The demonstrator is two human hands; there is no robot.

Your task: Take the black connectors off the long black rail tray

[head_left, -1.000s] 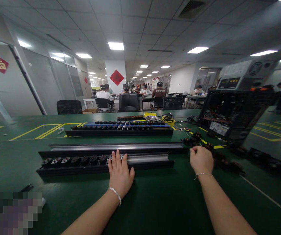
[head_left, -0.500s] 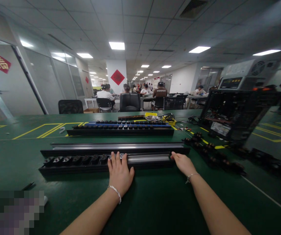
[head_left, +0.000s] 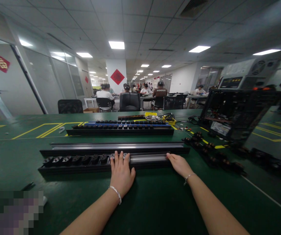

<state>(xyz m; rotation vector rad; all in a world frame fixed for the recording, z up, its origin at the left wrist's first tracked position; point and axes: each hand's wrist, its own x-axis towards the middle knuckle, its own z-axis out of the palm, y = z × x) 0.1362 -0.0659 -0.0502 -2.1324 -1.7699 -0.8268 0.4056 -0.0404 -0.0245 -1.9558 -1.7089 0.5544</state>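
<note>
A long black metal channel (head_left: 86, 169) lies across the green table in front of me, with several black socket modules (head_left: 76, 159) lined up in its left part. My left hand (head_left: 121, 174) lies over the rightmost sockets, fingers stretched and slightly apart, hiding part of them. To its right the channel's shiny bare inside (head_left: 148, 159) shows. At the channel's right end is my right hand (head_left: 180, 165), thumb and fingers closed in a pinch at the rim. What lies between those fingertips is too small to make out. Just behind runs a second black channel (head_left: 116, 147) without sockets.
Farther back stands a socket-filled strip (head_left: 120, 130) with blue edging. Loose black socket parts (head_left: 211, 151) lie to the right, before an open computer case (head_left: 230, 114). A dark pointed tool (head_left: 28, 186) lies at left. People sit at distant tables.
My right hand has moved slightly left along the channel's end. My left hand has slid a little to the right over the sockets.
</note>
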